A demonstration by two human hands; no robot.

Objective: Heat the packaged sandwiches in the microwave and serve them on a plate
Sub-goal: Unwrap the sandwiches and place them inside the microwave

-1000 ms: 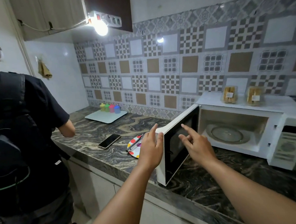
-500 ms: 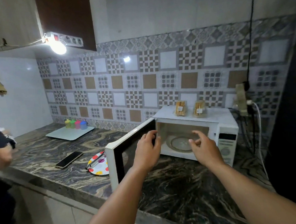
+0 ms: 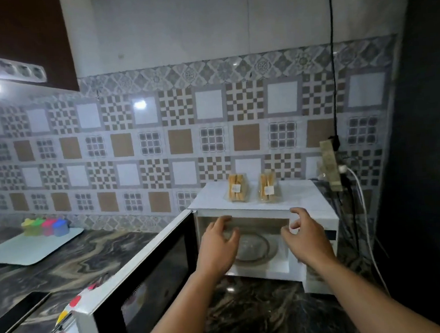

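A white microwave (image 3: 308, 202) stands on the marble counter, its door (image 3: 141, 279) swung wide to the left. Inside lies a bare glass turntable (image 3: 254, 246). Two packaged sandwiches stand upright on the microwave's top: one on the left (image 3: 236, 188), one on the right (image 3: 268, 188). My left hand (image 3: 218, 246) and my right hand (image 3: 307, 238) are raised in front of the oven's mouth, just below the top edge, fingers loosely spread, holding nothing. A white plate with coloured dots (image 3: 69, 327) lies on the counter, partly hidden behind the door.
A dark phone (image 3: 14, 318) lies at the counter's left front. Further back sits a pale tray (image 3: 31, 250) with small coloured containers (image 3: 46, 226). A power strip (image 3: 329, 164) and cables hang right of the microwave, beside a dark tall surface.
Both hands have left the door and risen toward the microwave's top edge. The view has swung right and closer; the person at the left is out of sight.
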